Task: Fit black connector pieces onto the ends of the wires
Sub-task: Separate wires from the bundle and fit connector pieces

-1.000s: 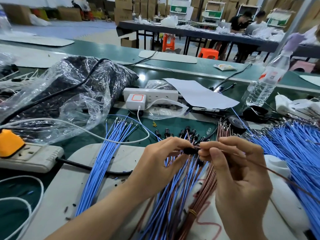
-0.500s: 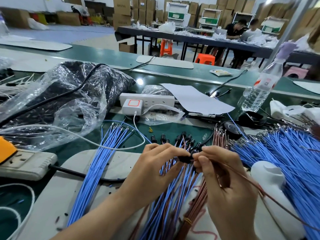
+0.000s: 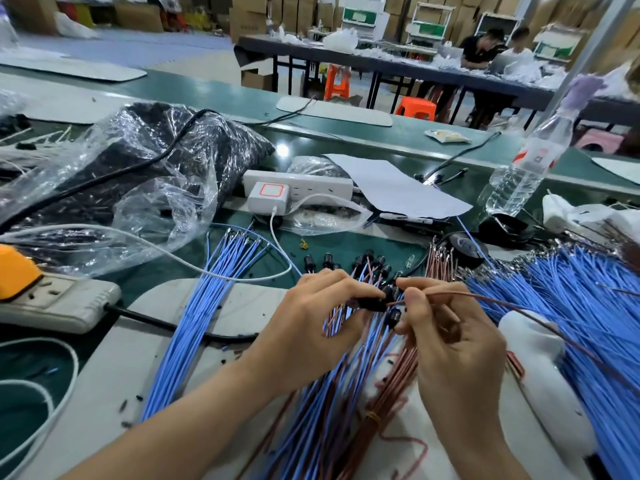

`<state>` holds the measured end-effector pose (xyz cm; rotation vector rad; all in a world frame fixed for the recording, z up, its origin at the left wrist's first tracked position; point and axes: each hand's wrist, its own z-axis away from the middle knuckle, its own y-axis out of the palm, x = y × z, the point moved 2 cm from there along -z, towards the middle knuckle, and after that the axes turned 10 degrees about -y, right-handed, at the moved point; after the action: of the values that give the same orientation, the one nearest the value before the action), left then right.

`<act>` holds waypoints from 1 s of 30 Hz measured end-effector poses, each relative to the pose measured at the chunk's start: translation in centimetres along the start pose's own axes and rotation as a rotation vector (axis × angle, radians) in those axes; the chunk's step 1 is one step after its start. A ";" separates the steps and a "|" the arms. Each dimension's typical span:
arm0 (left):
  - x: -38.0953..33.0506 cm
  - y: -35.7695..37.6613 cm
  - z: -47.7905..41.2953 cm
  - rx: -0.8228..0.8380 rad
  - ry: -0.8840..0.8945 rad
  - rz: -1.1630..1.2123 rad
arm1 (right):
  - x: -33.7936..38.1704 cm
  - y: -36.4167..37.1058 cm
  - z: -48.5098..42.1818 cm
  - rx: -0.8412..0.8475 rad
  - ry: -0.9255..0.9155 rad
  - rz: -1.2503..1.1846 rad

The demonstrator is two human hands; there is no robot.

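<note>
**Both hands meet on one black connector (image 3: 372, 304)**

Far left of the connector, a grey power strip (image 3: 59, 303) lies on the table, with an orange plug in it that the picture's edge cuts off. Between the strip and the connector a fan of blue wires (image 3: 207, 306) lies flat. The left hand (image 3: 311, 327) reaches in from the lower left with its back to the camera. Its fingers are curled and it pinches the connector from the left, hiding much of it. Just right of the connector, the right hand (image 3: 450, 344) also shows its back. Its thumb and forefinger pinch a brown wire (image 3: 485, 299) whose tip meets the connector's right end. Whether the tip is seated inside cannot be made out. The wire trails away right of the connector and blurs near the edge. Below the connector, a mixed bundle (image 3: 391, 393) of blue and brown wires is partly covered by both hands. Just behind the connector stand more fitted connectors (image 3: 346, 263). Far right of it, a blue heap (image 3: 588, 306) of wires runs out of the picture.
</note>
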<state>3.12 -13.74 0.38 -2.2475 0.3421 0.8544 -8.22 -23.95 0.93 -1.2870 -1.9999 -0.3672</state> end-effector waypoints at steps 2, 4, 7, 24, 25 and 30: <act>0.1 -0.1 0.0 -0.002 -0.018 0.025 | -0.1 0.0 0.0 0.004 0.002 0.004; 0.0 0.0 -0.1 0.003 -0.023 0.028 | -0.1 0.0 0.0 0.000 0.003 0.011; 0.0 0.0 -0.1 0.009 -0.022 0.045 | -0.1 0.1 -0.1 0.009 -0.010 0.005; 0.5 0.3 -0.1 0.089 -0.064 0.088 | -0.5 0.5 -0.1 0.132 -0.032 0.074; 0.5 0.2 -0.1 0.089 -0.068 0.095 | -0.7 0.5 -0.1 0.144 -0.015 0.068; 0.4 0.2 -0.1 0.102 -0.064 0.105 | -0.7 0.7 -0.1 0.208 0.083 -0.009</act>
<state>3.40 -13.94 0.12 -2.1187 0.4665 0.9407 -7.39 -24.11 0.39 -1.1160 -1.9187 -0.2073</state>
